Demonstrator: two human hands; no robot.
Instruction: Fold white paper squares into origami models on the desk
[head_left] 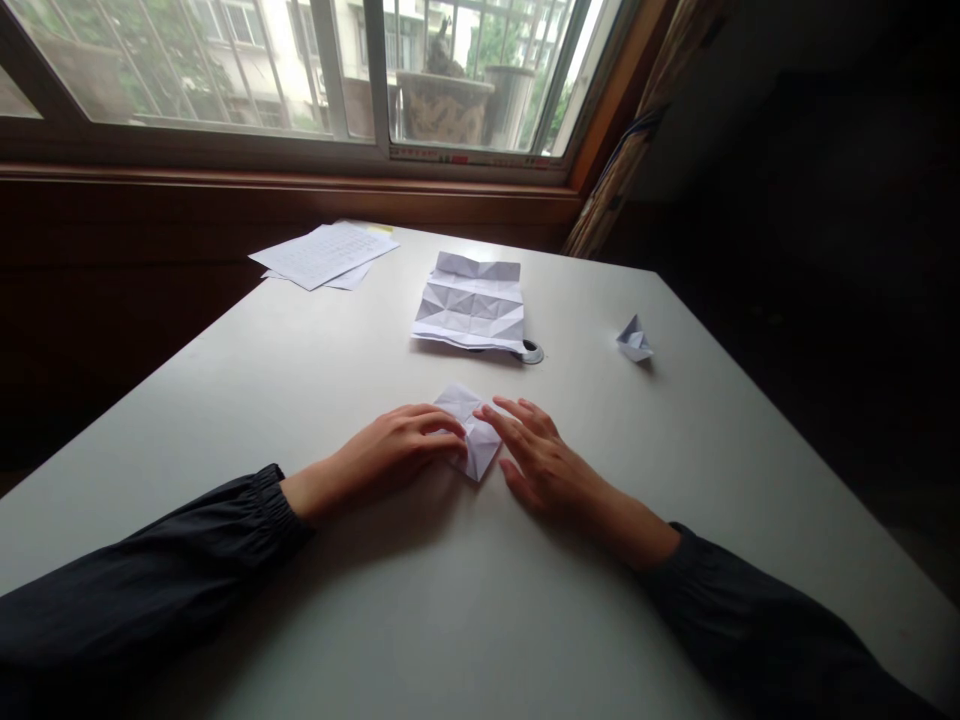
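A small white folded paper (481, 458) lies on the table between my two hands, one corner pointing toward me and creases crossing its face. My left hand (405, 442) is over its left side, with bent fingers and the thumb close together on the paper. That covers the left corner. From the right, my right hand (544, 455) reaches in with its fingers apart. Its index fingertip touches or hovers just over the upper right part of the paper, and I cannot tell which. The right thumb is beside the paper's lower right edge.
Beyond my hands lies a creased, unfolded paper stack (471, 305), partly over a round cable hole (532, 352) in the white table (480, 620). A small folded paper boat (635, 342) stands at right. Written sheets (322, 257) overhang the far left edge, below the window (247, 70).
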